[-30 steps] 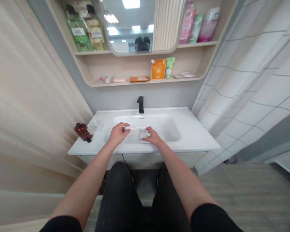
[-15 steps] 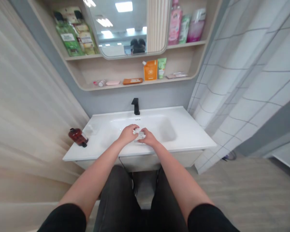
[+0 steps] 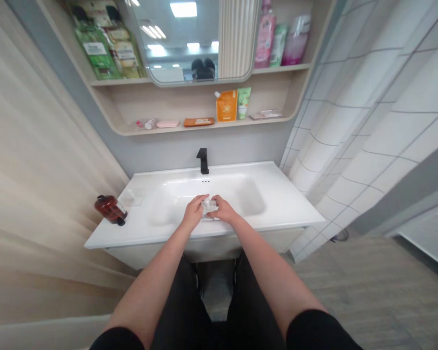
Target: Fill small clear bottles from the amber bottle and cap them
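Over the front part of the white sink basin, my left hand and my right hand are close together. Between them is a small clear, whitish crinkled thing, looking like plastic; its exact kind is too small to make out. The fingers of my right hand curl around its right side. My left hand's fingers press against its left side and top. Behind the hands, a black faucet rises from the back of the basin.
A brown bottle with a black cap stands at the counter's left edge, beside a clear flat item. Above, a shelf holds an orange pouch, a green tube and a pink soap box. A mirror hangs higher.
My left hand has turned, its fingers now lying flatter along the clear thing. The hands have come closer around it. The view has shifted slightly.
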Demonstrator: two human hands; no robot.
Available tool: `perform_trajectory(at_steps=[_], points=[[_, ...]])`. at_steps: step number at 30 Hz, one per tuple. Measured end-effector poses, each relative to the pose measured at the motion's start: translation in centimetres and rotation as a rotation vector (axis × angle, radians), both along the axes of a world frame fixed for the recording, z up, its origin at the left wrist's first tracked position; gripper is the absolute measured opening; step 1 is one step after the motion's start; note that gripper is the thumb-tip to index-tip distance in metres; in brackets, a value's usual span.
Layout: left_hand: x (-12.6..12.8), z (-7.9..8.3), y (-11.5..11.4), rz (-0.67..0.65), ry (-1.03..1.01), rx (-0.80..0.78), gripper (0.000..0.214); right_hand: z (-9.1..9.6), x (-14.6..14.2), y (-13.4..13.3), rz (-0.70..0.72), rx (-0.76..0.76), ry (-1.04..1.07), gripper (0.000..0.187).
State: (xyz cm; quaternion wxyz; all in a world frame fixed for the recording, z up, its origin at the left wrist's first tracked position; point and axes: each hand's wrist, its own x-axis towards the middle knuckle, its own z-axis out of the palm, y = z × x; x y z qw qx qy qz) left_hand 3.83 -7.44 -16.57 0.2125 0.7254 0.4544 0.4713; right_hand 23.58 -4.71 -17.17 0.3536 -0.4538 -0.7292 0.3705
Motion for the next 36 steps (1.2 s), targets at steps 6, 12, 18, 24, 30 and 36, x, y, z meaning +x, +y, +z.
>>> perform_trajectory(at_steps=[6, 12, 18, 24, 30, 36], points=[[0.25, -0.07, -0.09, 0.015, 0.069, 0.048, 0.047, 0.24, 0.13, -0.32, -0.014, 0.012, -0.010, 0.060], [0.36, 0.03, -0.20, 0.024, 0.085, 0.046, 0.045, 0.58, 0.17, -0.43, -0.021, 0.026, -0.016, 0.061], [0.39, 0.09, -0.29, 0.005, 0.095, 0.049, 0.048, 0.61, 0.23, -0.42, -0.007, 0.013, 0.001, 0.062], [0.47, -0.01, -0.12, 0.005, 0.093, 0.060, 0.047, 0.16, 0.17, -0.09, -0.010, 0.012, 0.003, 0.062], [0.48, 0.10, -0.12, 0.010, 0.108, 0.078, 0.045, -0.01, 0.19, 0.09, -0.007, 0.019, 0.001, 0.064], [0.44, 0.27, -0.08, 0.009, 0.100, 0.063, 0.042, -0.17, 0.21, 0.20, -0.002, 0.043, 0.026, 0.062]])
